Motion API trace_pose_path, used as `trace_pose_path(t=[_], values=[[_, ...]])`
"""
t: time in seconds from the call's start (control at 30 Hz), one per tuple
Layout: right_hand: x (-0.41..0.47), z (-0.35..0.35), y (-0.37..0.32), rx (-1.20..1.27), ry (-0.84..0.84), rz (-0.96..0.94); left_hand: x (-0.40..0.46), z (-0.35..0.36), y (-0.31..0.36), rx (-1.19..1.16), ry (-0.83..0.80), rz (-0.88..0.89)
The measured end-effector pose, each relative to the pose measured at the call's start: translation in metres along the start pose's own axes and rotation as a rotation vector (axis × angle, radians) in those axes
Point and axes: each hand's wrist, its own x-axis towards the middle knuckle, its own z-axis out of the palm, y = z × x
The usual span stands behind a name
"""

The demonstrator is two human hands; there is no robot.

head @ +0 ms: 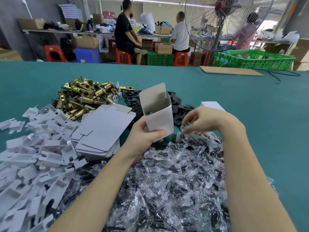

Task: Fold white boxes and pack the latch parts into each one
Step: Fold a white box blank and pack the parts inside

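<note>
Left hand (pixel 145 134) grips the folded white box (pixel 158 113) near its bottom end, thumb curled across the front face, other fingers wrapped behind; box stands nearly upright, top flap open, something metallic visible down inside. Right hand (pixel 203 120) is at 3 o'clock of the box, just beside it, fingers curled down and pinching a small clear plastic packet (pixel 189 133) at the top of the bag pile; packet contents too blurred to tell. Pile of clear bagged parts (pixel 170 181) fills 6 o'clock, under both forearms. Stack of flat unfolded box blanks (pixel 102 131) at 9 o'clock of the box, touching the bag pile at its near edge. White plastic inserts (pixel 33 151) heaped from 8 to 9 o'clock, out to the left frame edge. Brass latch bodies (pixel 83 96) piled at 10 to 11 o'clock. Black strike plates (pixel 182 108) directly behind the box at 12 to 1 o'clock, partly hidden by it. Another white box (pixel 211 104) lies flat at 2 o'clock, just behind the right hand. Green table cover (pixel 250 106) is bare from 1 to 4 o'clock; cardboard sheet (pixel 230 71) and green crate (pixel 254 59) sit at the far table edge.
</note>
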Motion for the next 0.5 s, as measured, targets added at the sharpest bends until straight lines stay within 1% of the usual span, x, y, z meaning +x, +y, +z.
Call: trace_pose_path(t=[0.1, 0.2, 0.37, 0.43, 0.5], values=[[-0.01, -0.012, 0.0, 0.161, 0.083, -0.085, 0.002, -0.001, -0.004, 0.073, 0.005, 0.046], [-0.024, -0.024, -0.003, 0.33, 0.194, -0.183, 0.004, -0.002, -0.007, 0.128, 0.045, 0.089], [-0.041, -0.035, -0.019, 0.613, 0.311, -0.401, 0.008, -0.004, -0.013, 0.199, 0.126, 0.075], [-0.044, -0.035, -0.031, 0.634, 0.368, -0.484, 0.009, -0.005, -0.014, 0.205, 0.144, 0.059], [-0.044, -0.031, -0.046, 0.577, 0.436, -0.545, 0.009, -0.005, -0.015, 0.227, 0.149, 0.054]])
